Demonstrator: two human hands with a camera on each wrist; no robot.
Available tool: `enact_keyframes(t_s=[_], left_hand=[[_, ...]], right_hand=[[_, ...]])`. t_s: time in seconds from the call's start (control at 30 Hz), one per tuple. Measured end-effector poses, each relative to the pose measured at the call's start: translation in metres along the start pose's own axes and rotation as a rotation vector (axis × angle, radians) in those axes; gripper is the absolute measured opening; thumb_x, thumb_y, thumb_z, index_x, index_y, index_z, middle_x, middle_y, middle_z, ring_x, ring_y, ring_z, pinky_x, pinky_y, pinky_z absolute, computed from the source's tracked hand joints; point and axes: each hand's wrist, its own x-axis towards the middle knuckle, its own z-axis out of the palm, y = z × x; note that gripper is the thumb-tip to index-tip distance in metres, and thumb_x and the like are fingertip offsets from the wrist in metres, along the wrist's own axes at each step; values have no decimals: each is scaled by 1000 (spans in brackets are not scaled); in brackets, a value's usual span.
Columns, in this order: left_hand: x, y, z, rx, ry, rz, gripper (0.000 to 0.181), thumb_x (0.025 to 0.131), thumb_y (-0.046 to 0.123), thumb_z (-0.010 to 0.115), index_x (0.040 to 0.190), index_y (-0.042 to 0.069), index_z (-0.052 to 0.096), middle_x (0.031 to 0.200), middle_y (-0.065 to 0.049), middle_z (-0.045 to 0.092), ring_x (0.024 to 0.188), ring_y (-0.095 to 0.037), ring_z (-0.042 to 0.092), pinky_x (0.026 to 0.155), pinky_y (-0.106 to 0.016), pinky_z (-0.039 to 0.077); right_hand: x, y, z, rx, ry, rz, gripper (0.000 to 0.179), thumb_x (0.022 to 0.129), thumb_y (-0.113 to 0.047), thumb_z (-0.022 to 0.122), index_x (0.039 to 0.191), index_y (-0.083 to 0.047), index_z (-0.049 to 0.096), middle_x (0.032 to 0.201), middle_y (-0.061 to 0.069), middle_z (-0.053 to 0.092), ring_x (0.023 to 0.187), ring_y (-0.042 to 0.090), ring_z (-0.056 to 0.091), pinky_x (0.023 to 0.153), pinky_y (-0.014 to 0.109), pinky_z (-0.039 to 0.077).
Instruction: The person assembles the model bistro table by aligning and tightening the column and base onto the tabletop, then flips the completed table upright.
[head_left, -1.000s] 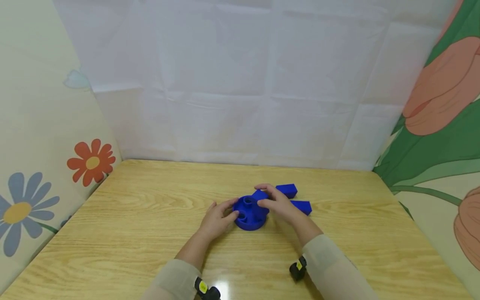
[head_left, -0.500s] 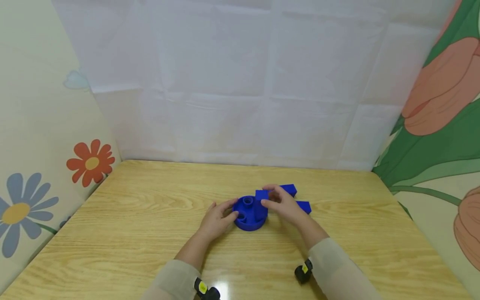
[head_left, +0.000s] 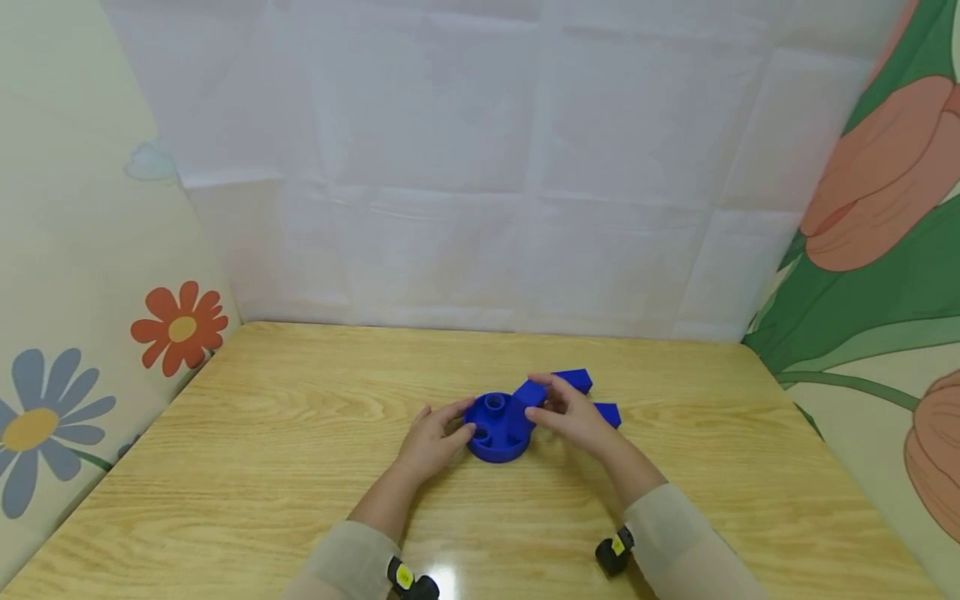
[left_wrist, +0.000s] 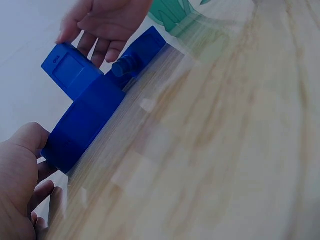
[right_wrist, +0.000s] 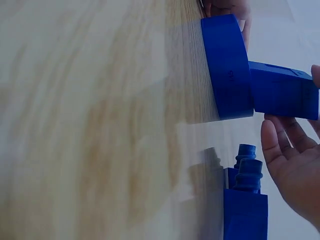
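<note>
A round blue base with raised ring sockets lies on the table, hollow side up. My left hand holds its left rim between thumb and fingers. From the right part of the base rises a blocky blue leg, its lower end hidden in the base. My right hand pinches the leg near its top, thumb in front and fingers behind. The right wrist view shows the leg standing on the base, the right fingers at its outer end.
Two more blue legs lie on the wood-grain table just right of and behind the right hand. Threaded studs show on their ends. A white cloth hangs behind the table, with flowered panels at both sides.
The leg has turned about its upright axis, its top face now angled differently. My right hand and forearm have shifted slightly right with it. The left hand and base stay in place.
</note>
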Motion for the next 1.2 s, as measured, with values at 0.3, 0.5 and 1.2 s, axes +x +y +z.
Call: enact_keyframes(t_s=[0.3,0.5,1.2], left_hand=[[1,-1,1,5,-3,-5,42,93,17,63,133,7,60,125,-16,67,127,-35,56,122,-56,11],[1,-1,1,16,-3,-1,42,93,17,63,133,6,60,126,-16,66,127,-35,56,122,-56,12],[1,0,0,12,3,1,42,92,16,63,133,5,60,125,-17,66,127,-36,56,122,-57,12]], right_hand=[[-1,3,-1,-4,12,2,56,92,-22,68,142,-10,46,131,18,53,103,23,54,84,31,47],[-2,2,-1,25,29,17,52,91,-21,70,136,-8,47,133,18,53,100,23,54,78,29,48],[-9,7,6,76,106,-13,45,87,-14,74,126,-4,52,117,15,63,101,20,60,88,34,52]])
